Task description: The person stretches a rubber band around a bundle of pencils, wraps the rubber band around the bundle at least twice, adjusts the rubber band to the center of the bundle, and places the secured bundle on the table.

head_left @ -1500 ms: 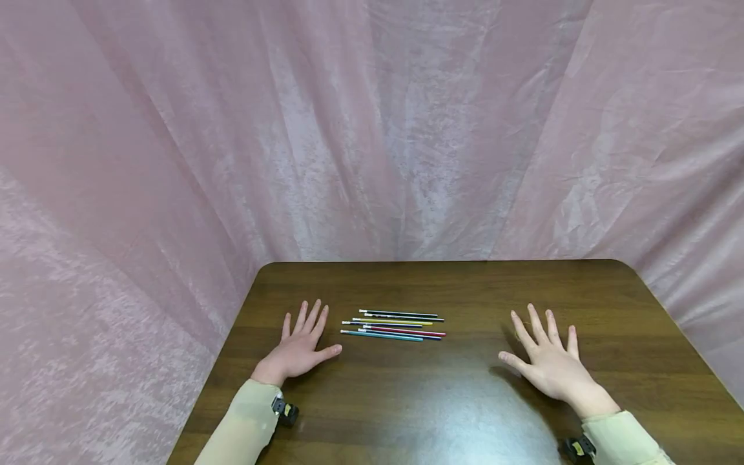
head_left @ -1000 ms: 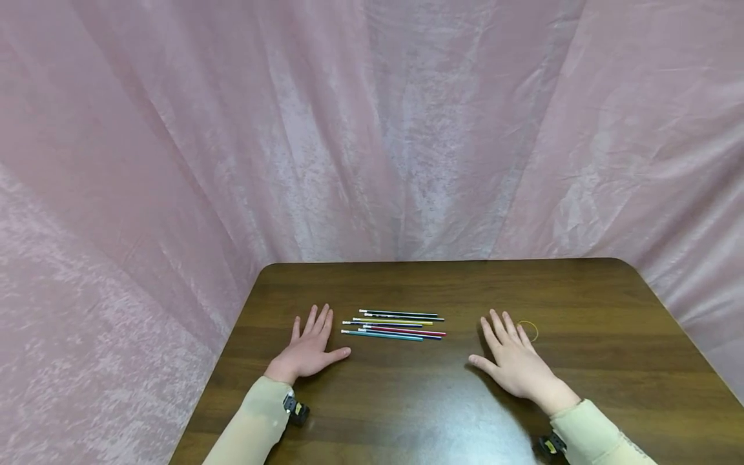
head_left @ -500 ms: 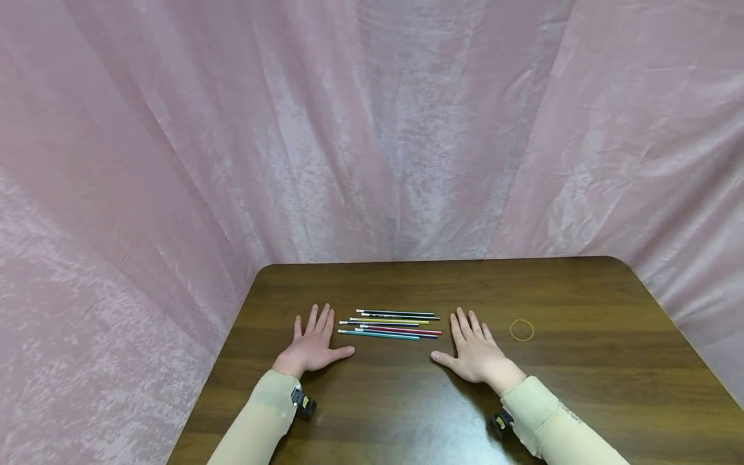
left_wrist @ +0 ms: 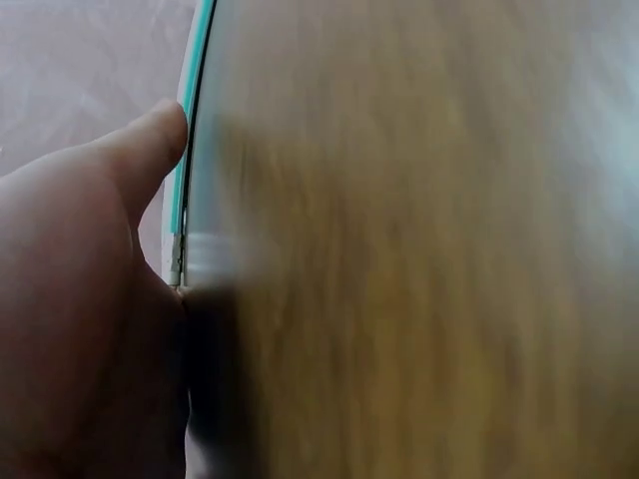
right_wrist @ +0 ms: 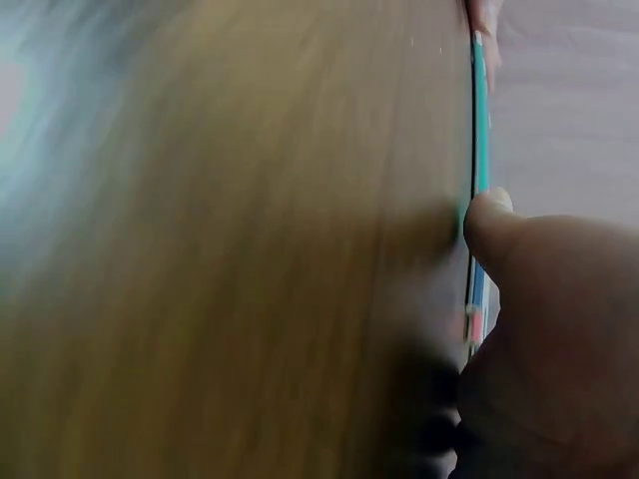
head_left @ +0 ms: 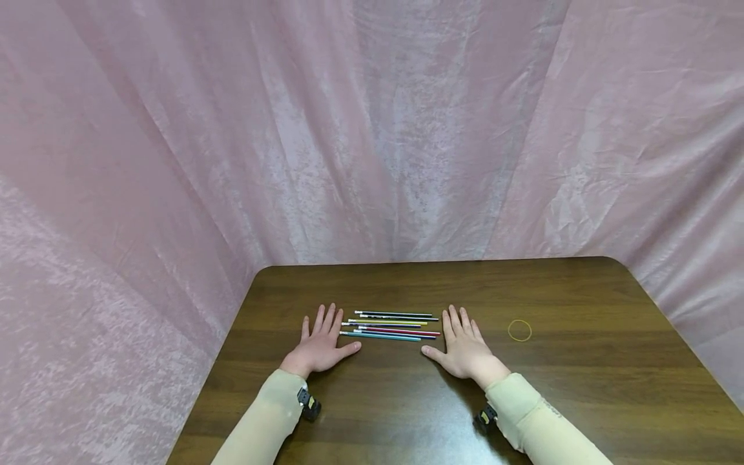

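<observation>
Several pencils point(head_left: 389, 326) lie roughly side by side on the wooden table, their white eraser ends to the left. At those eraser ends is my left hand point(head_left: 318, 349), fingers straight and thumb spread toward the near side. My right hand point(head_left: 465, 352) stands by the opposite ends, its fingers straight and its thumb pointing left. Neither hand grips anything. In the left wrist view a turquoise pencil point(left_wrist: 186, 180) runs behind the thumb. The right wrist view shows the same turquoise pencil point(right_wrist: 481, 130) beyond the right thumb, with fingertips of the left hand at its far end.
A thin yellow rubber band point(head_left: 520, 330) lies on the table to the right of my right hand. The brown wooden table point(head_left: 581, 387) has rounded far corners. Pink curtains point(head_left: 372, 129) hang behind and around it.
My right hand has moved left from beside the rubber band to the pencils, uncovering the band. My left hand has shifted slightly right, up to the eraser ends.
</observation>
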Motion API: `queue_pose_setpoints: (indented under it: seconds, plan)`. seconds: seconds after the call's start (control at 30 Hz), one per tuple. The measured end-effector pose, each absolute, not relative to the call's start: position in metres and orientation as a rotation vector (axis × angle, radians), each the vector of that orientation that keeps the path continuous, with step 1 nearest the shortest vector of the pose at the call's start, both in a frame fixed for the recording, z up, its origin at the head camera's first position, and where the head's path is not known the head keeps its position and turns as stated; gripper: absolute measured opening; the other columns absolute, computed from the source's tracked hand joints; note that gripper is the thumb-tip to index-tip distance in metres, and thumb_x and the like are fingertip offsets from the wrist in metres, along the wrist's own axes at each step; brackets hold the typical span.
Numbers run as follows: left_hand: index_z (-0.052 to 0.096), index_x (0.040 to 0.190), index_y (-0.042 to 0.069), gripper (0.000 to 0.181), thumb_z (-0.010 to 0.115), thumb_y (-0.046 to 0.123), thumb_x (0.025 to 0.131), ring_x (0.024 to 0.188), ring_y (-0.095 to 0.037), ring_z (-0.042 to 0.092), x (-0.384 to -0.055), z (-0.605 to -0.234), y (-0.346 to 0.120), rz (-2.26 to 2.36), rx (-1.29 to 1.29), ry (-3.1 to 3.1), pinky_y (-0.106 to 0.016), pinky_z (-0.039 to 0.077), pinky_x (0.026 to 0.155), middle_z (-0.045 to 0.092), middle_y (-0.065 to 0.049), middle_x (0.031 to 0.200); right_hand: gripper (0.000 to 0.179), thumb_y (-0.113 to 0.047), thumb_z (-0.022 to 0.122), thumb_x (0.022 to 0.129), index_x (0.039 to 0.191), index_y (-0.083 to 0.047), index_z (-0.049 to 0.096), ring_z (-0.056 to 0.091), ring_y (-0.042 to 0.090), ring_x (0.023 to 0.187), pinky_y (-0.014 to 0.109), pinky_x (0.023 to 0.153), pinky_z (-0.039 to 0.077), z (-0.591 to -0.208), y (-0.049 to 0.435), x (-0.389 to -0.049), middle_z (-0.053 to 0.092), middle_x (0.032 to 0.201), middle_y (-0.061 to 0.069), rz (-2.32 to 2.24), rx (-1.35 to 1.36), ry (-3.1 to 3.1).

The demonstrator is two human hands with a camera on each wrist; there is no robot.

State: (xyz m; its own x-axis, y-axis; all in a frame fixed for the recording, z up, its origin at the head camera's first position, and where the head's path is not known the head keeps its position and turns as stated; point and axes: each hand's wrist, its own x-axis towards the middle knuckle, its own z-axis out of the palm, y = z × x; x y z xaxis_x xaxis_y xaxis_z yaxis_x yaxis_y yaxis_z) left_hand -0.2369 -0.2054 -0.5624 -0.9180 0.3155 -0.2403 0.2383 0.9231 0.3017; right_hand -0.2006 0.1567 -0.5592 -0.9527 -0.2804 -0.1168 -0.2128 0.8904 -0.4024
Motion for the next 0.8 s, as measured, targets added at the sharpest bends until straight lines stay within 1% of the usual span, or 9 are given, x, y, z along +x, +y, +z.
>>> queue_pose_setpoints:
  seconds: [0.07, 0.13, 0.3, 0.37, 0.5, 0.63, 0.73, 0.8]
  plan:
    - [0.006, 0.172, 0.012, 0.105, 0.042, 0.08, 0.101, 0.162, -0.034, -0.017, -0.234, -0.558, -0.201, 0.382, 0.405, 2.799, -0.067, -0.011, 0.122, -0.007, -0.012, 0.179, 0.106, -0.069, 0.051, 0.104, 0.165, 0.01, 0.016, 0.001, 0.05, 0.161, 0.065, 0.126, 0.007, -0.568, 0.152, -0.205, 0.008, 0.174, 0.031, -0.605, -0.389, 2.89]
    - [0.011, 0.172, 0.008, 0.102, 0.046, 0.075, 0.103, 0.163, -0.038, -0.011, -0.23, -0.551, -0.194, 0.392, 0.413, 2.81, -0.069, -0.008, 0.122, -0.002, -0.015, 0.179, 0.109, -0.074, 0.048, 0.103, 0.166, 0.01, 0.016, -0.001, 0.049, 0.161, 0.065, 0.125, 0.006, -0.577, 0.147, -0.208, 0.007, 0.174, 0.031, -0.642, -0.405, 2.903]
    - [0.007, 0.172, 0.008, 0.105, 0.046, 0.076, 0.102, 0.164, -0.036, -0.01, -0.228, -0.553, -0.183, 0.389, 0.436, 2.81, -0.068, -0.006, 0.123, -0.002, -0.013, 0.179, 0.114, -0.077, 0.048, 0.1, 0.165, 0.011, 0.015, -0.003, 0.05, 0.161, 0.066, 0.125, 0.001, -0.576, 0.135, -0.206, 0.006, 0.173, 0.033, -0.715, -0.42, 2.888]
    - [0.006, 0.172, 0.008, 0.107, 0.046, 0.077, 0.101, 0.163, -0.034, -0.011, -0.227, -0.554, -0.18, 0.394, 0.433, 2.802, -0.067, -0.006, 0.124, -0.003, -0.013, 0.179, 0.114, -0.075, 0.051, 0.1, 0.165, 0.012, 0.015, -0.003, 0.05, 0.161, 0.065, 0.125, 0.001, -0.573, 0.131, -0.205, 0.006, 0.173, 0.034, -0.725, -0.413, 2.874]
    - [0.005, 0.171, 0.006, 0.11, 0.049, 0.077, 0.1, 0.163, -0.035, -0.013, -0.228, -0.556, -0.18, 0.442, 0.435, 2.79, -0.067, -0.009, 0.123, -0.004, -0.014, 0.179, 0.112, -0.074, 0.049, 0.102, 0.166, 0.01, 0.013, -0.002, 0.047, 0.162, 0.062, 0.127, 0.005, -0.572, 0.13, -0.205, 0.005, 0.174, 0.03, -0.619, -0.409, 2.878]
    - [0.002, 0.171, 0.006, 0.115, 0.047, 0.082, 0.097, 0.162, -0.036, -0.017, -0.235, -0.565, -0.187, 0.479, 0.467, 2.794, -0.068, -0.012, 0.122, -0.007, -0.014, 0.179, 0.108, -0.072, 0.049, 0.103, 0.167, 0.007, 0.012, 0.0, 0.047, 0.162, 0.062, 0.127, 0.008, -0.574, 0.136, -0.21, 0.005, 0.175, 0.029, -0.549, -0.412, 2.899]
    - [0.002, 0.171, 0.006, 0.117, 0.047, 0.084, 0.096, 0.162, -0.037, -0.017, -0.237, -0.567, -0.189, 0.49, 0.471, 2.797, -0.069, -0.013, 0.121, -0.007, -0.014, 0.179, 0.11, -0.073, 0.05, 0.102, 0.166, 0.009, 0.014, 0.0, 0.049, 0.161, 0.064, 0.126, 0.007, -0.572, 0.138, -0.211, 0.006, 0.174, 0.031, -0.599, -0.414, 2.892]
    - [0.004, 0.171, 0.005, 0.116, 0.05, 0.082, 0.097, 0.162, -0.037, -0.016, -0.237, -0.565, -0.188, 0.511, 0.475, 2.788, -0.069, -0.013, 0.121, -0.005, -0.015, 0.179, 0.111, -0.075, 0.049, 0.101, 0.166, 0.008, 0.014, -0.001, 0.048, 0.161, 0.063, 0.126, 0.005, -0.572, 0.137, -0.212, 0.006, 0.174, 0.03, -0.613, -0.415, 2.882]
